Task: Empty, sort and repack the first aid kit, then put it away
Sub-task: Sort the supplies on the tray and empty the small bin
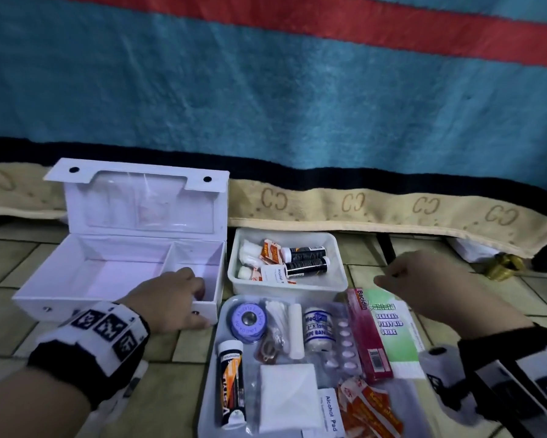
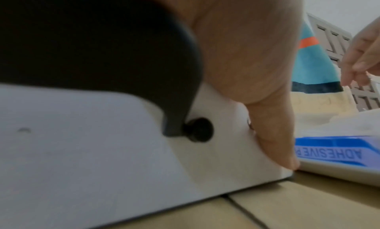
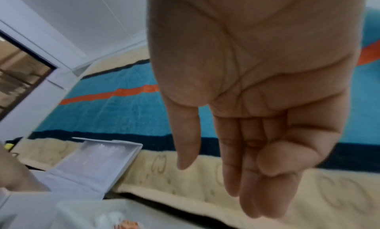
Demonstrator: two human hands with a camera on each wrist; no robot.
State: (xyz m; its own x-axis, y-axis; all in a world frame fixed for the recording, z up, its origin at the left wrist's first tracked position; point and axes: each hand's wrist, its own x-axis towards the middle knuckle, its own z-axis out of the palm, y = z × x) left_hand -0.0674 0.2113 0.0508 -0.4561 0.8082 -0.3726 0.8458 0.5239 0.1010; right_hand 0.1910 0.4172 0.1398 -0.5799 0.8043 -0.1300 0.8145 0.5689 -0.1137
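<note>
The white first aid box [image 1: 117,273] stands open and empty at the left, lid up against the bed. My left hand [image 1: 196,303] grips its front right corner, fingers curled over the rim and thumb on the front wall; the left wrist view shows the thumb [image 2: 273,135] flat on the box [image 2: 102,151] beside its black handle [image 2: 123,53]. My right hand [image 1: 392,276] hovers empty above the first aid guide [image 1: 392,330], its fingers [image 3: 224,180] hanging straight. A white bin [image 1: 335,279] holds bottles and plasters. A tray [image 1: 208,390] in front carries tape, bandage, pills and gauze.
A pink Bacidin box [image 1: 370,336] lies beside the guide. The blue tape roll [image 2: 329,151] sits close to my left thumb. A bed with a blue and red blanket [image 1: 265,90] closes off the far side. The floor is tiled [image 1: 171,390].
</note>
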